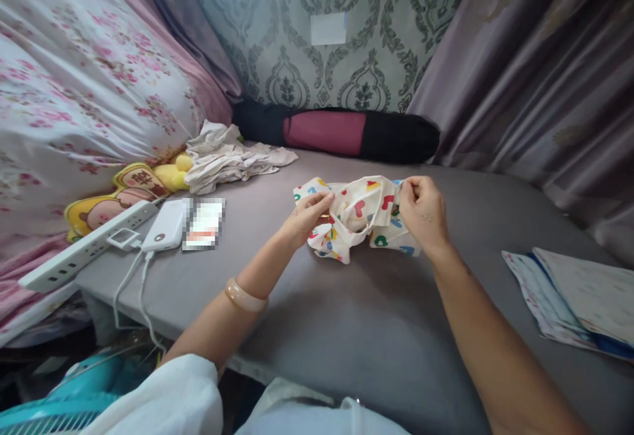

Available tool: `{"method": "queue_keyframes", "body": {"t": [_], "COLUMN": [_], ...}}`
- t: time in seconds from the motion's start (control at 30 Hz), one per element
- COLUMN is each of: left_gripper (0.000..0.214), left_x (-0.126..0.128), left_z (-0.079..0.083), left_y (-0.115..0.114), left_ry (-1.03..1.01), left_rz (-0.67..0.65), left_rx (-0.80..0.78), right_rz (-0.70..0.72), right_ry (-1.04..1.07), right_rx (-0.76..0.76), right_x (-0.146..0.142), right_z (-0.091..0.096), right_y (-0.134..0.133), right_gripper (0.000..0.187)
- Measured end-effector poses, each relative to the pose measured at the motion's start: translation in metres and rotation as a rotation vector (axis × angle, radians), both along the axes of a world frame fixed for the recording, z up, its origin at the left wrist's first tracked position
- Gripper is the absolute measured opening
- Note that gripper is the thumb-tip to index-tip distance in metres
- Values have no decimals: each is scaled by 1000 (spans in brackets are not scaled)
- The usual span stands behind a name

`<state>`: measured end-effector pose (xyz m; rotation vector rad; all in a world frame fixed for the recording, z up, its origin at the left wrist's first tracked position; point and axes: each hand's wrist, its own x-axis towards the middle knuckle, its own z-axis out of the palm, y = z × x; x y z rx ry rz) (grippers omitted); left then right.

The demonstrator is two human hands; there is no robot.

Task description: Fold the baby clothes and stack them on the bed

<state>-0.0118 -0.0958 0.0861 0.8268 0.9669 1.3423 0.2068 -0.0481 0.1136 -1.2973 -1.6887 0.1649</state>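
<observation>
A small white cloth garment [360,209] with red, blue, green and yellow prints is held just over the grey-covered surface [317,329]. It is bunched, with a rounded opening facing me and its lower parts hanging; its exact kind I cannot make out. On its left side, my left hand [312,217] pinches the cloth between thumb and fingers. A bangle circles that wrist. My right hand [423,214] grips the right edge with curled fingers, and the cloth inside them is partly hidden.
Crumpled pale clothes [228,161] and a yellow cartoon cushion [133,191] lie left. Nearby are a power strip [89,247], a cabled white power bank [167,225] and a blurred phone-like item [204,224]. A black-and-maroon roll bag [331,133] lies behind; folded cloths [579,296] sit right.
</observation>
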Motion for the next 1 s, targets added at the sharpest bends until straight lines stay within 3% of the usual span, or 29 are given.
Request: {"method": "queue_keyframes", "body": {"t": [0.2,0.33,0.43,0.63,0.8,1.0], "left_gripper": [33,31,27,21,24,21], "left_x": [-1,9,18,27,16,-9], "left_z": [-5,-17,-24,-30,-20,12], "left_y": [-42,-64,-69,-60,-54,-49], "left_ry": [147,288,351,228,95,133], "left_rz": [118,8,-63,23,158,368], "left_rx": [-11,-121,-173,-126,-73,34], "right_rz": [-6,-9,-4,27,113,171], "right_ry": [-21,-24,-34,-60,-110,-204], "right_rx": [-31,-34,-46,-25,-42,-126], "right_x": [5,6,5,11,32,57], "right_z": [-2,0,4,15,22,43], "right_y": [5,5,2,-10,-19,-39], "right_gripper": [24,27,32,36,32,29]}}
